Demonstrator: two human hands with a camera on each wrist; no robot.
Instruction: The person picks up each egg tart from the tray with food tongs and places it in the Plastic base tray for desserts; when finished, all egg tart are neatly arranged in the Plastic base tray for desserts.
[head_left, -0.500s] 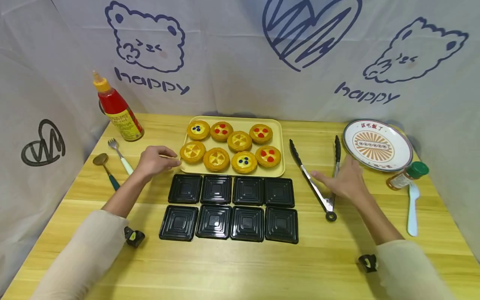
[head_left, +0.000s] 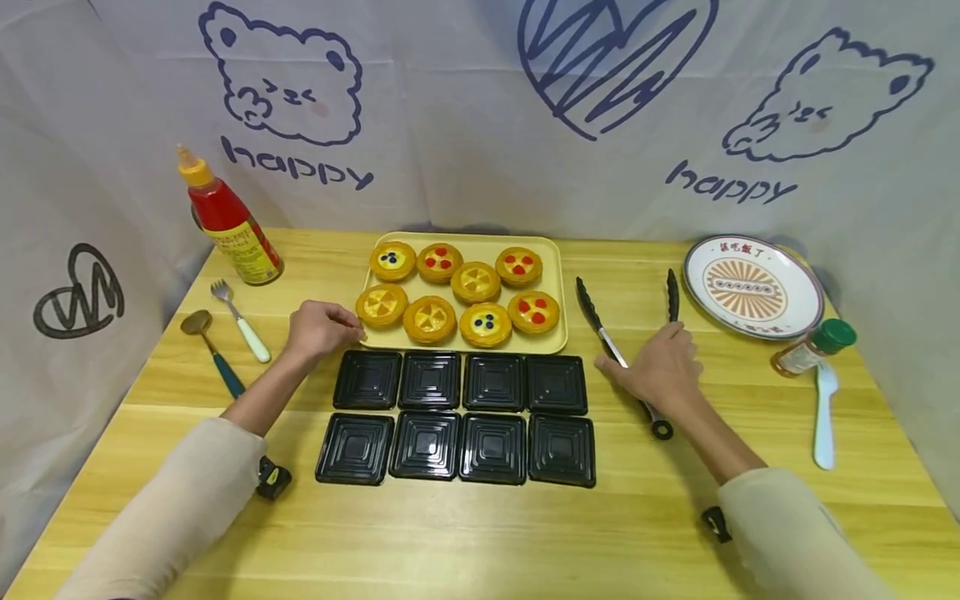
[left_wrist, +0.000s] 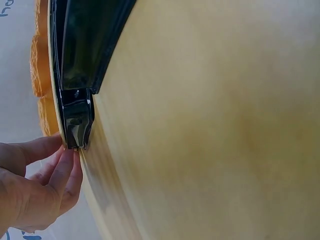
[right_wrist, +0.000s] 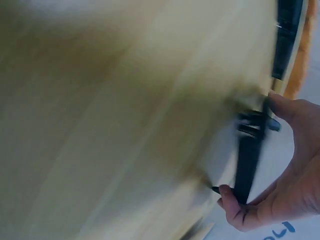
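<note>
Wooden table [head_left: 480,533]. Right hand [head_left: 660,367]: lies over the black tongs [head_left: 600,321] right of the tray, fingers curling round both arms; the tongs lie on the table, tips pointing away. Left hand [head_left: 321,327]: fingers bent, tips touching the front-left corner of the yellow tray [head_left: 558,287], nothing grasped. Tray holds eight tarts [head_left: 431,319]. Eight black square cases [head_left: 431,379] in two rows just before it.

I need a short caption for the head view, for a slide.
Right hand closes on black tongs; left hand touches the tart tray.
</note>
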